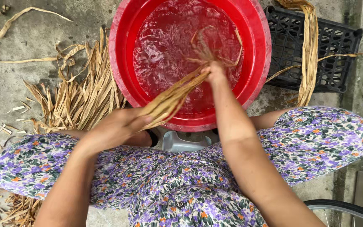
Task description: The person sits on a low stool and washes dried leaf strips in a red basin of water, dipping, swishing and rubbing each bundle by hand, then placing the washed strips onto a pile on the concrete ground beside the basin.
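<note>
Outdoor home yard, set up for hand work with plant fibre. Bare, stained concrete floor (30, 38). Red plastic basin (257, 63) of water at 12 o'clock. Black plastic crate (337, 54) at 2 o'clock. Heaped dried leaf strips (80, 101) at 10 o'clock. Bicycle wheel (345, 208) at 5 o'clock. Low grey stool (181, 143) underfoot.

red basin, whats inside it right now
Water fills the red basin, and the far ends of the dried leaf bundle dip into it below the right hand. The rippling water blurs the bottom.
</note>
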